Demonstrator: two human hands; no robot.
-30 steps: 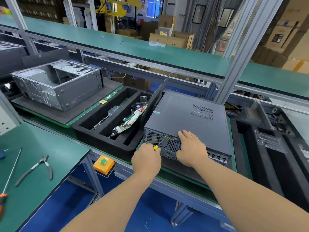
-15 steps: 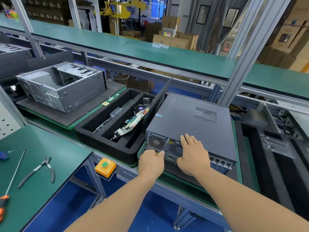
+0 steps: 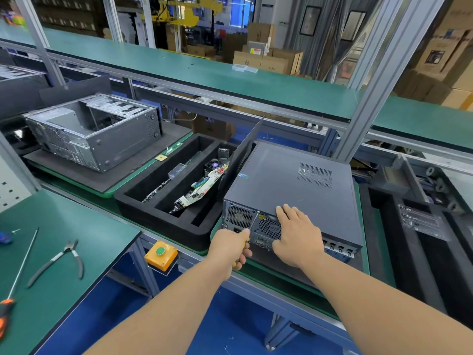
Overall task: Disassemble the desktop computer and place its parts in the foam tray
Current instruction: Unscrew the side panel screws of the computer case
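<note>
Factory assembly line, green-matted bench (image 3: 256, 271) in front, green shelf (image 3: 230, 80) overhead on aluminium posts. Desktop computer (image 3: 294, 185) lies on its side on dark foam at the bench's near edge, rear panel facing the person. Left hand (image 3: 231, 248) grips a yellow-handled screwdriver (image 3: 252, 226), shaft angled up to the rear panel's top edge. Right hand (image 3: 297, 233) lies flat, fingers straight, over the case's rear top edge. Foam tray (image 3: 163, 216) sits just left of the computer, circuit board (image 3: 202, 187) in one slot, near slot end open. Stripped chassis (image 3: 94, 131) further left. Pliers (image 3: 58, 261) on side table (image 3: 64, 252), free space around them.
</note>
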